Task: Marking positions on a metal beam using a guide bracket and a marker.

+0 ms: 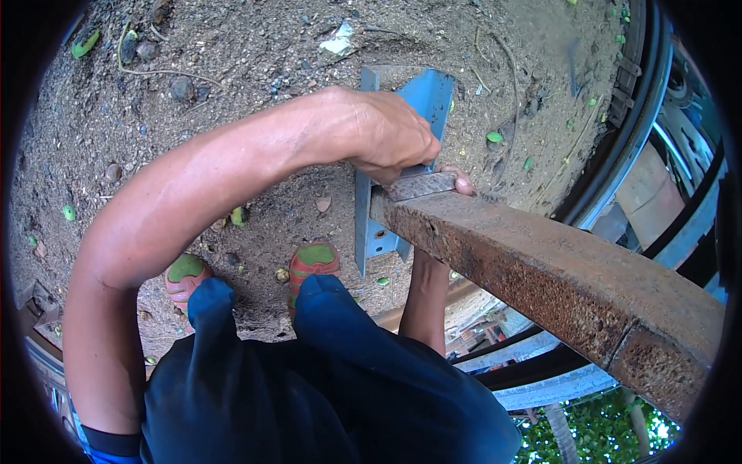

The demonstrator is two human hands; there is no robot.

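Observation:
My left hand, with the arm reaching across from the left, is closed over a blue-painted metal bracket, which has flat sides and bolt holes near its lower end. Against the bracket rests the end of a rusty square metal beam. A short flat piece of rusty metal lies on top of that end, just below my left fingers. From underneath the beam comes my right forearm; of my right hand only a bent digit shows, curled over the beam's far side beside the flat piece. The rest is hidden.
Gritty soil with fallen leaves and pebbles spreads around. My feet in red and green shoes stand just left of the bracket. The beam runs off to the lower right, past a long curved metal rail and piled scrap.

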